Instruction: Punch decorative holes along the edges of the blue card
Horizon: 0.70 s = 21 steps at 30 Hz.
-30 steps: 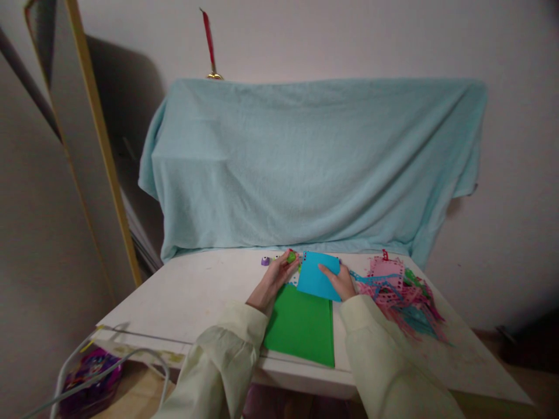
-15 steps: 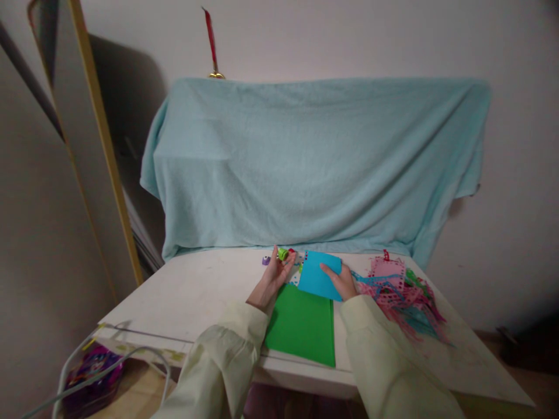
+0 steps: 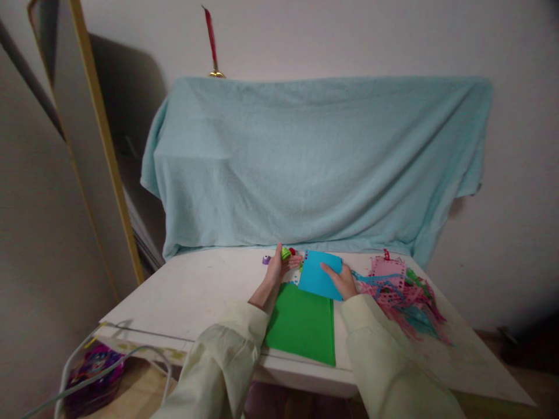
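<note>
My right hand [image 3: 344,281] grips a blue paper sheet [image 3: 318,276] by its right side, the thumb pressed flat on top. Small dark red dots run along the sheet's upper left edge. To its left, my left hand [image 3: 279,269] is open, thumb raised and fingers stretched toward the sheet. A small lime-green object [image 3: 285,254] shows just behind those fingers, with a red one [image 3: 292,252] beside it; whether the hand touches them I cannot tell. A small purple object [image 3: 266,260] sits left of the hand. Below lies a green sheet [image 3: 301,326].
A heap of pink, red, green and blue paper strips [image 3: 402,297] lies on the right of the white table [image 3: 187,297]. A light blue cloth [image 3: 318,163] hangs behind it. Cables [image 3: 144,349] loop near the front left edge, above a purple package [image 3: 96,372].
My left hand has turned and shifted slightly right, its fingers now straighter and pointing at the blue sheet. The right hand and the sheet have stayed in place.
</note>
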Motion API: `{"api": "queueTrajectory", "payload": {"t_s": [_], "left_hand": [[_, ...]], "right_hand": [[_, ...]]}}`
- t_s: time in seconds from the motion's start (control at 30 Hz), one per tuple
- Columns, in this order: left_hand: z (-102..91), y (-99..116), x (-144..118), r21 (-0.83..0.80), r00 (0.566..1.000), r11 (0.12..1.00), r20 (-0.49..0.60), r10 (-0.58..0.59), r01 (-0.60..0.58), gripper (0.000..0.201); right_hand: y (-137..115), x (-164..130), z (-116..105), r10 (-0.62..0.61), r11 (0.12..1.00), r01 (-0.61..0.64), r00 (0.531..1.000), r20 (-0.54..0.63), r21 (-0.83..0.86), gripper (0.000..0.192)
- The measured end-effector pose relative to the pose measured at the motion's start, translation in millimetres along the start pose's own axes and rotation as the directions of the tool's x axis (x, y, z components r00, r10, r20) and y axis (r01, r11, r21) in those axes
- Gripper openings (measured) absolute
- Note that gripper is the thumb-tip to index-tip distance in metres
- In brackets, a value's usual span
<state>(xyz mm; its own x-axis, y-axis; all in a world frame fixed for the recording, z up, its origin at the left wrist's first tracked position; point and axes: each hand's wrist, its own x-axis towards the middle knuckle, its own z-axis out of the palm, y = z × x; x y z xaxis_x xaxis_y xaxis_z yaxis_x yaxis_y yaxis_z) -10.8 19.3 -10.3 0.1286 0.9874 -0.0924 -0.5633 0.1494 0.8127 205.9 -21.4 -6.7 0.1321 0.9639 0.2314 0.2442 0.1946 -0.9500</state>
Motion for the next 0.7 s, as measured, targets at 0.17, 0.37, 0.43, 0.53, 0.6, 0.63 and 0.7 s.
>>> {"api": "queueTrajectory", "payload": {"t_s": [0.17, 0.37, 0.43, 0.53, 0.6, 0.63, 0.7], "left_hand": [[3.7, -2.4, -5.6, 0.289, 0.980, 0.937, 0.101, 0.174, -0.196, 0.063], [5.4, 1.7, -11.0, 0.315, 0.957, 0.904, 0.113, 0.268, -0.290, 0.059], [6.1, 2.6, -11.0, 0.311, 0.948, 0.896, 0.090, 0.304, -0.317, 0.054], [6.6, 2.8, -10.6, 0.311, 0.953, 0.901, 0.064, 0.297, -0.301, 0.049], [7.2, 1.9, -10.4, 0.283, 0.962, 0.920, 0.058, 0.265, -0.271, 0.046], [7.8, 1.1, -10.3, 0.259, 0.967, 0.932, 0.054, 0.250, -0.255, 0.043], [9.2, -0.9, -10.2, 0.196, 0.976, 0.956, 0.048, 0.214, -0.220, 0.037]], "right_hand": [[3.0, 0.3, 0.3, 0.006, 1.000, -0.006, 1.000, -0.017, 0.005, 0.034], [3.2, 0.7, 0.5, 0.015, 1.000, -0.015, 1.000, -0.021, 0.006, 0.036], [0.2, -0.3, 0.2, 0.017, 1.000, -0.017, 1.000, -0.014, 0.008, 0.035], [-5.7, -2.2, -0.4, 0.029, 1.000, -0.029, 0.999, -0.030, 0.012, 0.034], [-9.5, -3.4, -0.7, 0.049, 0.999, -0.048, 0.998, -0.049, 0.010, 0.034], [-11.0, -3.9, -0.8, 0.057, 0.998, -0.057, 0.997, -0.058, 0.013, 0.034], [-12.9, -4.6, -0.9, 0.071, 0.997, -0.069, 0.996, -0.059, 0.032, 0.035]]}}
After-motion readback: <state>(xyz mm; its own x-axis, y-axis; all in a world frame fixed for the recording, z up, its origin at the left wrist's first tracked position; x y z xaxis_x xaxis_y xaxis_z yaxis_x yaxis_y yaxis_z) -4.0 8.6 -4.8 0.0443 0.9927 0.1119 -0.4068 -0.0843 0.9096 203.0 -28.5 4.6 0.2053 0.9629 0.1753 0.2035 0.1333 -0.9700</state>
